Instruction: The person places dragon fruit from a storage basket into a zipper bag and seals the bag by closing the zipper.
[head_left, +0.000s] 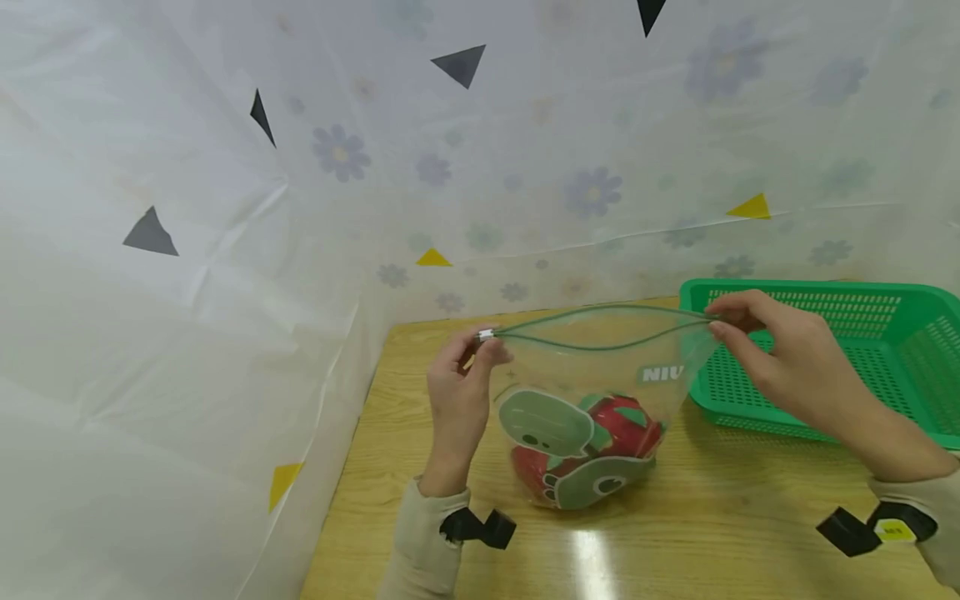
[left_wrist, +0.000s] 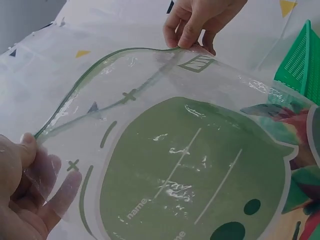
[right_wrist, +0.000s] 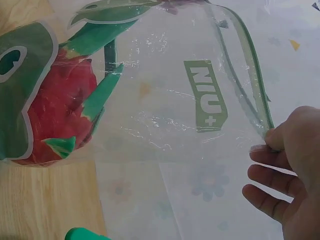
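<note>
Between the two hands hangs a clear zip bag (head_left: 585, 367) with green cartoon prints and a "NIU+" label. Its green-edged mouth gapes in the middle. My left hand (head_left: 462, 392) pinches the left top corner, where a small white slider (head_left: 486, 334) shows. With thumb and fingers my right hand (head_left: 787, 358) pinches the right top corner. Inside, low in the bag, lies a red dragon fruit (right_wrist: 65, 110) with green scales, partly covered by the prints; whether there is more than one I cannot tell.
A green plastic basket (head_left: 795, 425) stands on the right, partly behind my right hand and forearm. Below is a wooden table (head_left: 397, 375). White sheeting (head_left: 525, 167) with flower prints and dark and yellow triangles rises behind and to the left.
</note>
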